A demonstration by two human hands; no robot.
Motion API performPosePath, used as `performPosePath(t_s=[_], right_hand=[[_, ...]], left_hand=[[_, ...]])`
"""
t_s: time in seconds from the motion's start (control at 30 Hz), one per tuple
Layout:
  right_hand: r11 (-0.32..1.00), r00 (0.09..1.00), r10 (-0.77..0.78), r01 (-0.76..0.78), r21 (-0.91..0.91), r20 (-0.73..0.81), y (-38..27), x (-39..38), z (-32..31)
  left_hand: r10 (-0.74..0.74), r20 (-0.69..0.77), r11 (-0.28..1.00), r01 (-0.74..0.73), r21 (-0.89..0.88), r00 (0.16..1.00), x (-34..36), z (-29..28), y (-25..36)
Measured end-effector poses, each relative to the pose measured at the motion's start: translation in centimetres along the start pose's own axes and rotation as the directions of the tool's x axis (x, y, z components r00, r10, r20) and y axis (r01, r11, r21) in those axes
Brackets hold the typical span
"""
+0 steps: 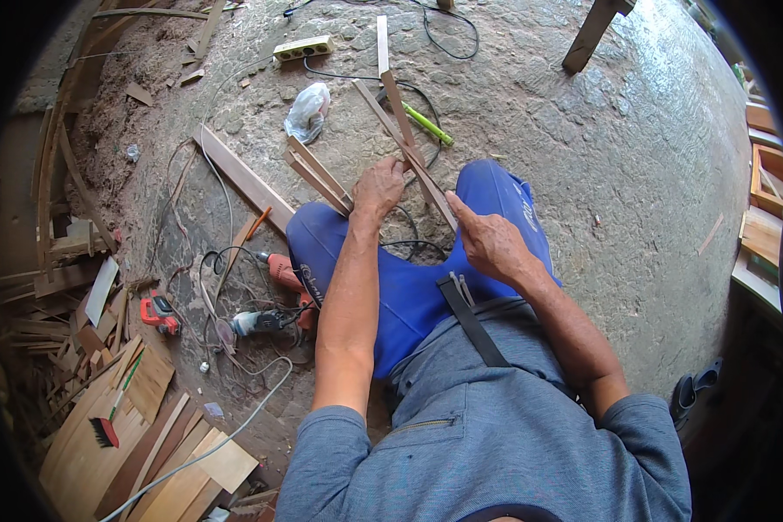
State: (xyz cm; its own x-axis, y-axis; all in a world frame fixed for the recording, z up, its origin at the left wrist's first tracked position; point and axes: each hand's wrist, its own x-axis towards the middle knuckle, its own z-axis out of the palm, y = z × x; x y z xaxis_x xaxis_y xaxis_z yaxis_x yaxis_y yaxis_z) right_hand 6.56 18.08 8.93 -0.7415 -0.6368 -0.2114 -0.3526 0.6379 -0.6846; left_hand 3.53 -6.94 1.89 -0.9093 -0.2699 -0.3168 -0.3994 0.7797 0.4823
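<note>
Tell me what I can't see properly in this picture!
All in the head view:
Left hand and right hand: palms, hidden by their backs.
Red drill: partly hidden by left leg.
Plastic bag: any contents, hidden by crumpled plastic.
Wooden post: top, cut off by upper edge.

right hand: fingertips partly hidden | drill: part behind leg | collar: cut off below

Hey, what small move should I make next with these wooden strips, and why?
Perhaps steady the crossing with your left hand: the thin wooden strip slants across another strip, your left hand is beside where they cross, and your right hand is at the thin strip's near end.
</note>
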Motion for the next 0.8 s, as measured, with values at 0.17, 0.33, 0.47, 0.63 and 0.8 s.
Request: performPosePath(t_s=[0.17, 0.33, 0.47, 0.63, 0.8], right_hand=[[0.999, 1.000, 0.001, -0.001, 0.032, 0.004, 0.1, -0.3, -0.4], [0.995, 0.999, -0.023, 0.027, 0.098, -0.042, 0.5, -1.6, -0.8], [0.995, 0.999, 0.008, -0.004, 0.101, -0.046, 1.0, -2.9, -0.8], [0.998, 1.000, 0.028, -0.028, 0.059, 0.014, 1.4, -3.4, -0.7], [0.999, 0.999, 0.002, -0.003, 0.052, 0.034, 1.4, -3.3, -1.3]], left_hand=[[-0.014, -0.002, 1.000, 0.014, 0.025, 1.000, -0.3, -0.1, 0.0], [-0.035, 0.002, 0.999, 0.035, 0.042, 0.999, -0.5, -0.4, 0.1], [-0.044, 0.024, 0.999, 0.044, 0.014, 0.999, 0.3, -0.3, -0.8], [0.002, 0.054, 1.000, -0.001, -0.013, 0.999, 2.5, 0.4, -3.7], [0.046, 0.001, 0.994, -0.046, -0.100, 0.999, 3.2, 1.1, -5.2]])
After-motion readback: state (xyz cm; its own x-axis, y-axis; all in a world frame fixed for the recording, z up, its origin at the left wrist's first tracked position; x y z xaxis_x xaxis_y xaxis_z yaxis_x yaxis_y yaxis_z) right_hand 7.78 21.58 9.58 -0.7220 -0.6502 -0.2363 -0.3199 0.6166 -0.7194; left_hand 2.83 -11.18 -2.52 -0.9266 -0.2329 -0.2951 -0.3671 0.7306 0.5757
